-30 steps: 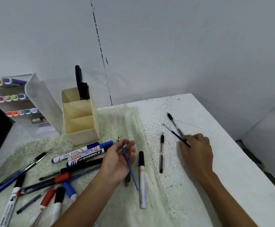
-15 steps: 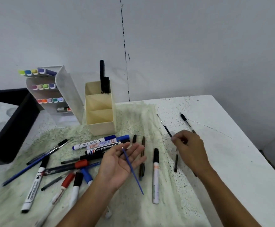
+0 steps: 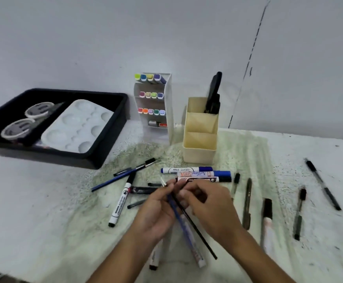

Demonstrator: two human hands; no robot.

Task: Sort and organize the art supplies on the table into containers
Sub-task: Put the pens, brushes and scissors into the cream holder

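head view: the left hand (image 3: 156, 209) and right hand (image 3: 211, 207) meet in the middle, fingertips together. the left hand's curled fingers hold a thin blue paintbrush (image 3: 176, 213); the right hand pinches a slim black paintbrush (image 3: 195, 225) beside it, both handles slanting down towards the wrists. just beyond the fingertips lie three white whiteboard markers with blue caps (image 3: 197, 174), side by side. farther beyond them stands a cream three-compartment plastic organiser (image 3: 199, 148) with black pens in its far section, and left of it a white tiered rack of pastel-capped markers (image 3: 156, 99). left of the hands lies a black-capped white marker (image 3: 121, 201). far left sits a black rectangular tray (image 3: 105, 139) holding a white paint palette (image 3: 74, 127). right of the hands, loose dark pens (image 3: 323, 185) lie on the speckled white table (image 3: 319, 252).
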